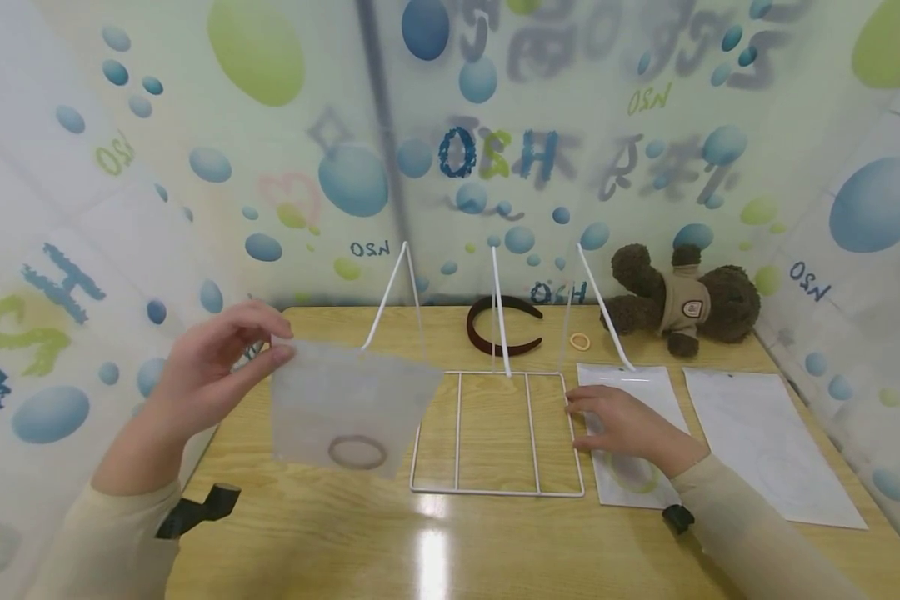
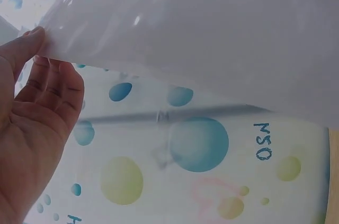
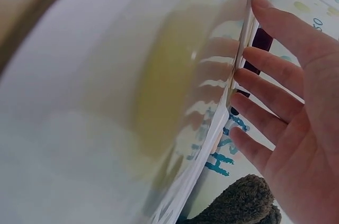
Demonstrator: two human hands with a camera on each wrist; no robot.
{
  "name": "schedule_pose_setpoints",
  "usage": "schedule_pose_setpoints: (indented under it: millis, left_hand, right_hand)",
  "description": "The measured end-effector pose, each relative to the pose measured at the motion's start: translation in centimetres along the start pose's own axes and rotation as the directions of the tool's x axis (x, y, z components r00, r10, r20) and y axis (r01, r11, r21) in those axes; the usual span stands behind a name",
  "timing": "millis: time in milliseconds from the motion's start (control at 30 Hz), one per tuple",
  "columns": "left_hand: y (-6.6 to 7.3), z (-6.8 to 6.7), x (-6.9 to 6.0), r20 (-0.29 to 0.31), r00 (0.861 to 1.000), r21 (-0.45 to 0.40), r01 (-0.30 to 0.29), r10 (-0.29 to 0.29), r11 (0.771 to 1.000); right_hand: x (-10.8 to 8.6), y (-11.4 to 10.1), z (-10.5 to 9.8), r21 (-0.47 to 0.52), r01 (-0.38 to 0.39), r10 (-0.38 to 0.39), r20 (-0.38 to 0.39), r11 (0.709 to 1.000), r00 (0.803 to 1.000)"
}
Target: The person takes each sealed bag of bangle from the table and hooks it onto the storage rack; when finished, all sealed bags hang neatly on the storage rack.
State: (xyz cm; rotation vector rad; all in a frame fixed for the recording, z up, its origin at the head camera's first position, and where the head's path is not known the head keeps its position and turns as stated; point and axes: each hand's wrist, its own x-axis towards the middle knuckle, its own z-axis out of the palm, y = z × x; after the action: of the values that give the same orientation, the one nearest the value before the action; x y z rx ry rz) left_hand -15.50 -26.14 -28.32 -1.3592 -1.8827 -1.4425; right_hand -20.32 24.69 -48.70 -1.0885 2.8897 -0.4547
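Observation:
A frosted plastic bag hangs from my left hand, pinched at its upper left corner between thumb and fingertips. Through the bag shows a brownish ring; what kind of ring it is, I cannot tell. In the left wrist view the bag spreads out from the thumb. My right hand has its fingers extended, fingertips at the right side of a white wire rack on the table. Under that hand lies a white bag with a yellowish round shape showing through.
Another white bag lies farther right. A dark brown headband and a small beige ring lie behind the rack, with a brown teddy bear at the back right. The rack's white prongs stick up. A patterned curtain surrounds the table.

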Motion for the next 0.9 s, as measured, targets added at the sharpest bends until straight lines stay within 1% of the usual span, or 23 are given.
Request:
schedule_pose_setpoints:
  millis: [100, 233, 333, 500, 733, 900]
  left_hand:
    - [-0.1, -0.1, 0.4, 0.003, 1.0, -0.003, 0.0, 0.0, 1.0]
    - [-0.2, -0.2, 0.6, 0.003, 1.0, -0.018, -0.001, 0.001, 1.0]
    - [-0.3, -0.3, 0.7, 0.003, 1.0, -0.011, 0.008, -0.008, 1.0]
    - [-0.8, -0.3, 0.9, 0.007, 1.0, 0.025, 0.018, -0.018, 1.0]
    - [-2.2, -0.3, 1.2, -0.014, 1.0, 0.046, 0.021, -0.02, 0.999]
    - [-3.5, -0.5, 1.2, -0.037, 0.998, 0.081, 0.06, -0.058, 0.995]
  right_hand:
    - [0.0, 0.0, 0.0, 0.003, -0.013, 0.013, 0.008, 1.0, 1.0]
    - [0.0, 0.0, -0.1, 0.011, -0.029, 0.029, 0.024, 1.0, 0.999]
    - [0.0, 0.0, 0.0, 0.004, -0.025, 0.025, 0.023, 1.0, 0.999]
    - [0.1, -0.1, -0.1, 0.002, -0.015, 0.015, 0.013, 1.0, 1.0]
    - [0.1, -0.1, -0.1, 0.019, -0.035, 0.035, 0.026, 0.999, 0.999]
    - [0.1, 0.0, 0.0, 0.028, -0.033, 0.032, 0.023, 0.999, 0.999]
